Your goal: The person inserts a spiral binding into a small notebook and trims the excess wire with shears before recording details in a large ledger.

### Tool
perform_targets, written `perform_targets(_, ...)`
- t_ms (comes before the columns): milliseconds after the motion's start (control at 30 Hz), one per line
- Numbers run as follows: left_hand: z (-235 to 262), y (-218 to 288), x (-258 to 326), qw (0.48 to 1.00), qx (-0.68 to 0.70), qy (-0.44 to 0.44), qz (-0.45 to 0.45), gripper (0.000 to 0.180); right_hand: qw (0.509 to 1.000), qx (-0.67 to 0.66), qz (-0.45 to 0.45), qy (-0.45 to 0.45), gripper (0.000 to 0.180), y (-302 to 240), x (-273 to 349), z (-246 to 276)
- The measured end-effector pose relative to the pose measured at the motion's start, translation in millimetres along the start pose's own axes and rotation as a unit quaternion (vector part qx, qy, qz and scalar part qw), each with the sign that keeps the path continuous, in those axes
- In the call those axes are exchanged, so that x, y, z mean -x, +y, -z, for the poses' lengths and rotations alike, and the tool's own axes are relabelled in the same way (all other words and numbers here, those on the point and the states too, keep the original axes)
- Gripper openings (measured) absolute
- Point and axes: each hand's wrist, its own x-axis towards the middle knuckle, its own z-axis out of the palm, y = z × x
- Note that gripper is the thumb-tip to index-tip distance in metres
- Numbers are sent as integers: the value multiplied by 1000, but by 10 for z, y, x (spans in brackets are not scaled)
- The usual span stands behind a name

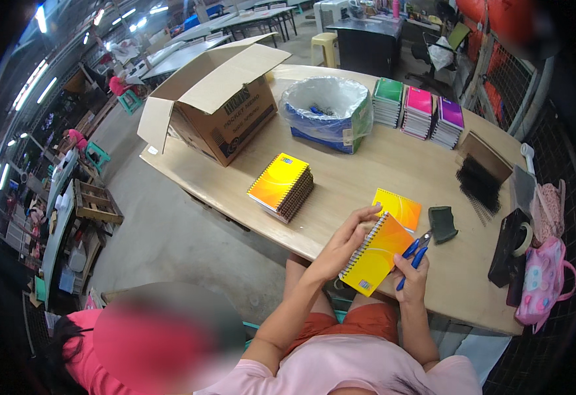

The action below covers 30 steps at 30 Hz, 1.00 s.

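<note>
A yellow-orange spiral notebook (381, 253) is held tilted over the table's near edge. My left hand (348, 242) grips it along the wire-bound side, fingers closed over the coil. My right hand (411, 282) is closed around blue-handled cutting pliers (416, 259) and sits against the notebook's right edge; the plier tips point up and away. Just beyond, another yellow-orange notebook (403, 207) lies flat, partly covered by the held one. Beside the plier tips rests a dark green block (442, 225). To the left stands a stack of yellow-orange spiral notebooks (280, 183).
An open cardboard box (235, 125) and a plastic-lined blue-green box (327, 131) stand on the far side. Green (388, 99), pink (418, 108) and purple (448, 118) notebook stacks sit beside them. Black binding coils (478, 184) and a pink pouch (543, 280) lie right. A person (143, 336) is close at left.
</note>
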Motion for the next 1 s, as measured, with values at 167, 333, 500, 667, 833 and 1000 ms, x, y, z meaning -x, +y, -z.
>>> perform_targets(167,113,259,104,895,-428,109,-67,44,952,263,156,8,37,95,-53,101)
perform_targets(333,1265,840,-257,770,-523,326,-164,37,916,342,210,7,38,-130,-59,304)
perform_targets(500,1824,817,-521,723,-607,319,-85,31,864,440,230,84,29,-438,-84,852)
perform_targets(667,2032,599,-604,710,-632,308,-45,31,732,587,287,192,30,-741,42,1155)
perform_targets(833,2080,484,-591,672,-676,287,-102,30,616,708,267,218,41,-910,185,1356)
perform_targets(1000,2047,492,-547,621,-733,262,-91,31,513,803,154,262,63,-950,294,1557)
